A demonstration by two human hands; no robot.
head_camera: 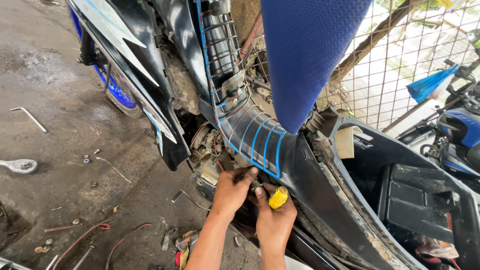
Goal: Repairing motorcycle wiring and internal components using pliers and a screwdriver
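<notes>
Now | right hand [274, 216] gripping yellow-handled screwdriver [278, 198] below scooter's blue wire basket [252, 136] | left hand [233, 189] beside it, fingers curled, grip unclear.

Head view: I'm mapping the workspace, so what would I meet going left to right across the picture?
Ratchet wrench → front wheel → left hand → right hand with yellow-handled screwdriver → open under-seat compartment → second blue motorcycle.

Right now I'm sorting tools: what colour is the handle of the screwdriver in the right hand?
Yellow: the plastic screwdriver handle in the right hand, head view.
</notes>
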